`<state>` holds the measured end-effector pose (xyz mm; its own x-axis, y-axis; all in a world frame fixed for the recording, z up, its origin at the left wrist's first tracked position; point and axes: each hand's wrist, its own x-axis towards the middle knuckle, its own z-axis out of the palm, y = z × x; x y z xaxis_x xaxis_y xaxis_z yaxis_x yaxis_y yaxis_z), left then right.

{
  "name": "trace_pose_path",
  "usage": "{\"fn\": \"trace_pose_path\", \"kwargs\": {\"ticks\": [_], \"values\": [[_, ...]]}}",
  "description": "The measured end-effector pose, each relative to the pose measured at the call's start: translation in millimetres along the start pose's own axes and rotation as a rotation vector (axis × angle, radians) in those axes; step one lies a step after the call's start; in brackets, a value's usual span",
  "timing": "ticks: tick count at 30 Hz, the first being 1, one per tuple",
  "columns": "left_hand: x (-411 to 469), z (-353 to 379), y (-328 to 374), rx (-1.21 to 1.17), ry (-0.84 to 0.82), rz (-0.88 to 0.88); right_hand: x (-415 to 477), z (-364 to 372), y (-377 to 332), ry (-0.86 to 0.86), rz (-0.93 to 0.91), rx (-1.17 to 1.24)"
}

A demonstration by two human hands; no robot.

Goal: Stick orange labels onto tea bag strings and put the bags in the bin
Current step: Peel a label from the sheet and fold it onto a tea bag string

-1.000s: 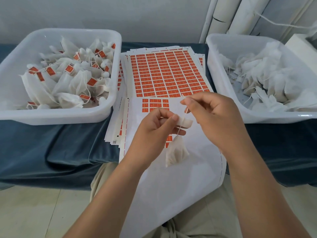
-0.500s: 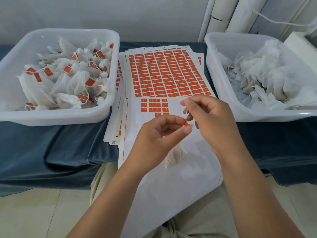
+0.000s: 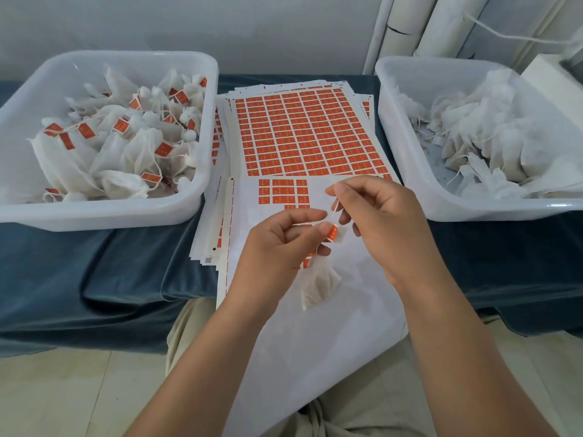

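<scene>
My left hand (image 3: 280, 244) pinches an orange label (image 3: 332, 232) against the string (image 3: 335, 207) of a white tea bag (image 3: 319, 283), which hangs below my fingers over the label sheet. Just to the right, my right hand (image 3: 383, 225) pinches the upper end of that string between thumb and forefinger and holds it taut. The near sheet of orange labels (image 3: 284, 191) is mostly peeled, with a few labels left at its top. The left bin (image 3: 104, 212) holds several labelled bags. The right bin (image 3: 407, 159) holds several unlabelled bags.
A stack of full orange label sheets (image 3: 303, 134) lies between the two bins on the dark blue cloth (image 3: 94, 279). White rolls (image 3: 419, 26) lean against the wall at the back right. The peeled sheet hangs over the table edge onto my lap.
The orange label has come up to the string and now sits folded at my left fingertips. The tea bag has swung slightly lower and to the right. My right hand stays on the string.
</scene>
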<state>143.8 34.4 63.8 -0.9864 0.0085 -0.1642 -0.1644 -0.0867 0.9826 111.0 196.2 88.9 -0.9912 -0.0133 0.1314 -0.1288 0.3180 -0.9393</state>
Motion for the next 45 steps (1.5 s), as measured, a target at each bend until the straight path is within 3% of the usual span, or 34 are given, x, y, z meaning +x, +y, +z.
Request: {"fn": "trace_pose_path", "kwargs": {"ticks": [16,19,23,25,31,41,45], "values": [[-1,-4,1,0.062,-0.043,-0.032,-3,5,1,-0.029,-0.017,-0.007],[1,-4,1,0.059,0.01,-0.002,-3,7,2,-0.019,0.016,0.025],[1,-5,-1,-0.03,0.096,0.062,-8,10,8,-0.156,0.157,0.053],[0,-5,-2,-0.026,0.097,0.083,-16,14,14,-0.171,0.144,0.049],[-1,-1,-3,-0.056,0.139,0.039,-27,16,21,-0.086,0.023,0.1],[1,-2,-3,0.067,0.072,0.08,-35,28,29,0.112,-0.13,-0.156],[1,-8,0,0.034,0.024,0.084,-37,29,30,0.116,-0.151,-0.161]]}}
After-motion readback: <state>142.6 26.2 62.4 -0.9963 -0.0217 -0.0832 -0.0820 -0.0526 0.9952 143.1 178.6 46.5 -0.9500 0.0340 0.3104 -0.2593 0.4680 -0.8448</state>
